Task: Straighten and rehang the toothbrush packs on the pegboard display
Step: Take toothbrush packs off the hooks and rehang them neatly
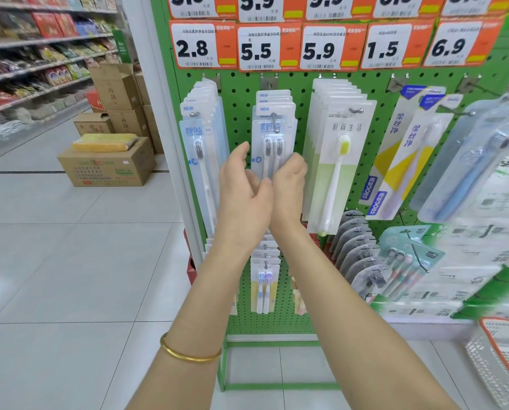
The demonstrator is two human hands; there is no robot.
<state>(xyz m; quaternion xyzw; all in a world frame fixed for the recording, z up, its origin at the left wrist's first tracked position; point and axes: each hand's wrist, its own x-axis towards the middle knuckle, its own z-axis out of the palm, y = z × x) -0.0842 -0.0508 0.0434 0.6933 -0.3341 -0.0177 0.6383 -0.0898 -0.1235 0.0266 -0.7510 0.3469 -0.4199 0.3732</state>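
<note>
Green pegboard fronts the shop aisle. Right hand curls round the twin-brush packs; left hand touches their other edge, hold unclear. Tugging downward risks tearing their hang holes.

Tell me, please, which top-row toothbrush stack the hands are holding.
The twin-brush stack under the 5.5 tag: the left hand and right hand grip its lower part; the others hang untouched.

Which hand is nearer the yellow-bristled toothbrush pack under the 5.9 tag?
Right. The right hand sits just left of the yellow-bristled toothbrush pack, at the right edge of the twin-brush pack; the left hand is farther left, at its left edge.
</note>
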